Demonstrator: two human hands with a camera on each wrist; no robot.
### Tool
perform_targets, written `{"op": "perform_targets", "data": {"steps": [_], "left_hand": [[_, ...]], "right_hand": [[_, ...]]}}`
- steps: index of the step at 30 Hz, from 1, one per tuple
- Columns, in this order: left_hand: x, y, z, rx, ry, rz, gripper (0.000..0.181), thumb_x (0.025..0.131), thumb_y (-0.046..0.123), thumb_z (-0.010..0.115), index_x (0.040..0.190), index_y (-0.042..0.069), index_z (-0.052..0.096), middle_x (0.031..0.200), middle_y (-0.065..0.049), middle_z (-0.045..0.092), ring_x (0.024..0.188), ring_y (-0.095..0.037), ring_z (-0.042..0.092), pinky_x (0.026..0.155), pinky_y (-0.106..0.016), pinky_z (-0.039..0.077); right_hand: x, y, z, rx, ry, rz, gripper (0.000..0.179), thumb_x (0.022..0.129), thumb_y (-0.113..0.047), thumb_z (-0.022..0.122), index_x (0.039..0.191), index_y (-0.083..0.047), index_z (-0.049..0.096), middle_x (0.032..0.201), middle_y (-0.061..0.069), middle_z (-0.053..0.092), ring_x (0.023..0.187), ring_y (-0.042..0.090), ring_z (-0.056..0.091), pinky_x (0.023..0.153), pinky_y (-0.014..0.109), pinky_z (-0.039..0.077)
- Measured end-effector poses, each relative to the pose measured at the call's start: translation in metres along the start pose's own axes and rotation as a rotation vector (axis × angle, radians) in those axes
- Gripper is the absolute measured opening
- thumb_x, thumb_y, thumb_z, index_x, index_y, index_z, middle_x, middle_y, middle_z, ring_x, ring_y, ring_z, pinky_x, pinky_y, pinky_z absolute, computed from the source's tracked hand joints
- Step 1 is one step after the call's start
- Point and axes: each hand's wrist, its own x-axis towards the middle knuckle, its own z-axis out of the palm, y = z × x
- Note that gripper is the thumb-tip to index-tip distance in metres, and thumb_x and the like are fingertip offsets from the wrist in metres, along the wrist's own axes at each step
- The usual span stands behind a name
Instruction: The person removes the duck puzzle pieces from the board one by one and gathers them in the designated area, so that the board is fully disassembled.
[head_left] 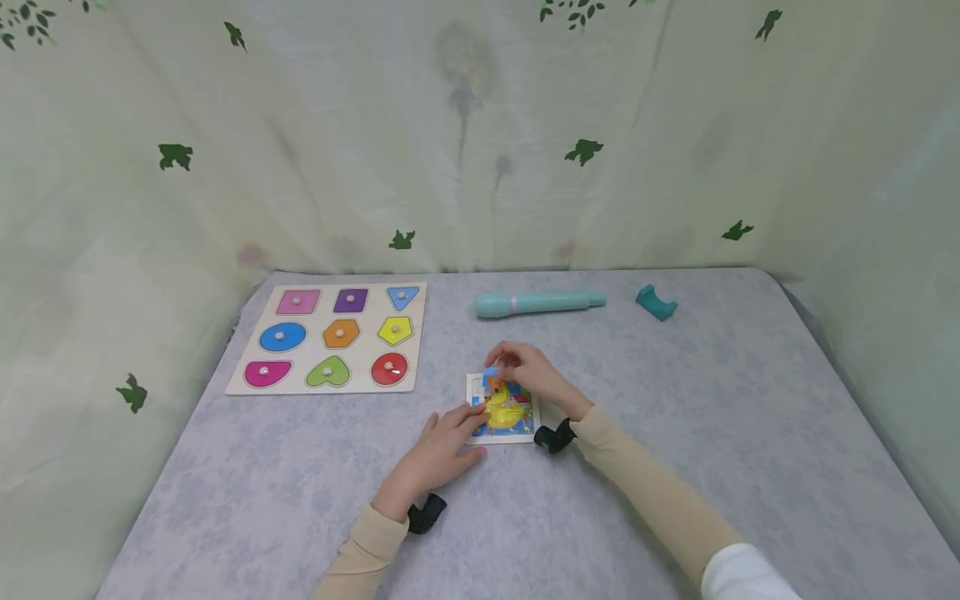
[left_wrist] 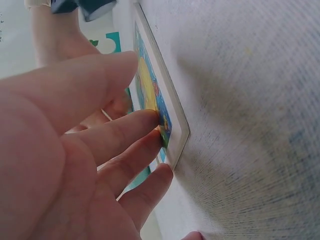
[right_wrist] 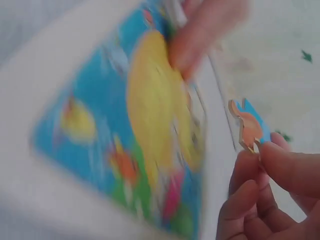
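Note:
A small jigsaw puzzle board (head_left: 506, 439) with a yellow duck on blue lies on the table in front of me. My right hand (head_left: 528, 372) holds a blue and orange puzzle piece (right_wrist: 251, 126), pinched between thumb and fingers above the board's far edge. In the right wrist view the piece is tilted and its wooden side shows. My left hand (head_left: 441, 448) rests at the board's left side, fingers extended. In the left wrist view its fingertips (left_wrist: 150, 118) touch the picture and the pale rim, with the thumb held apart.
A wooden shape board (head_left: 360, 379) with several coloured knobbed pieces lies at the left. Behind the puzzle is a long teal tapered tube (head_left: 551, 303). A small teal curved block (head_left: 656, 303) sits at the back right. A printed curtain (head_left: 495, 208) hangs beyond the table.

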Motion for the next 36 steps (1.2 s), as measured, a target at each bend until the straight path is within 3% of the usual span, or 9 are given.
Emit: {"op": "perform_targets", "data": {"steps": [5,9,13,23,30,36], "left_hand": [[0.001,0.002,-0.001,-0.005,-0.003,-0.023,0.051,0.094,0.022,0.062,0.139,0.003,0.048,0.147,-0.012,0.039,0.137,-0.033,0.030,0.106,-0.063,0.015],[0.001,0.002,-0.002,0.002,-0.002,-0.028,0.051,0.094,0.022,0.063,0.139,0.003,0.048,0.147,-0.012,0.039,0.137,-0.033,0.030,0.107,-0.062,0.015],[0.000,0.001,-0.001,-0.003,0.000,-0.027,0.051,0.094,0.022,0.063,0.139,0.003,0.048,0.147,-0.013,0.039,0.137,-0.033,0.030,0.107,-0.062,0.015],[0.000,0.000,0.003,-0.011,0.002,-0.020,0.051,0.094,0.021,0.062,0.139,0.002,0.048,0.147,-0.013,0.039,0.137,-0.033,0.030,0.107,-0.062,0.014],[0.000,0.001,0.002,-0.024,0.005,-0.019,0.051,0.093,0.021,0.063,0.139,0.002,0.048,0.147,-0.013,0.039,0.136,-0.034,0.031,0.107,-0.063,0.014],[0.000,0.001,0.002,-0.016,0.003,-0.022,0.051,0.094,0.022,0.062,0.139,0.003,0.048,0.146,-0.013,0.039,0.136,-0.034,0.031,0.107,-0.062,0.014]], "right_hand": [[-0.015,0.011,-0.041,0.037,0.041,0.118,0.015,0.089,0.004,0.056,0.103,0.006,0.063,0.086,0.015,0.057,0.074,0.026,0.050,0.067,0.037,0.044],[-0.022,0.036,-0.066,-0.041,0.071,0.203,0.018,0.087,0.004,0.055,0.102,0.003,0.064,0.083,0.009,0.055,0.071,0.022,0.048,0.063,0.030,0.042],[-0.028,0.045,-0.080,-0.117,0.078,0.208,0.018,0.084,0.007,0.055,0.098,0.004,0.065,0.082,0.010,0.056,0.072,0.022,0.048,0.063,0.031,0.042],[-0.032,0.048,-0.076,-0.365,0.114,0.233,0.008,0.087,-0.001,0.059,0.091,-0.003,0.066,0.079,0.005,0.059,0.072,0.020,0.052,0.065,0.031,0.043],[-0.032,0.042,-0.074,-0.424,0.121,0.250,0.010,0.085,0.002,0.057,0.091,-0.001,0.065,0.074,0.005,0.057,0.065,0.019,0.049,0.060,0.030,0.042],[-0.034,0.041,-0.074,-0.448,0.111,0.222,0.006,0.085,0.003,0.060,0.090,0.001,0.063,0.076,0.007,0.054,0.069,0.020,0.048,0.061,0.031,0.041]]}}
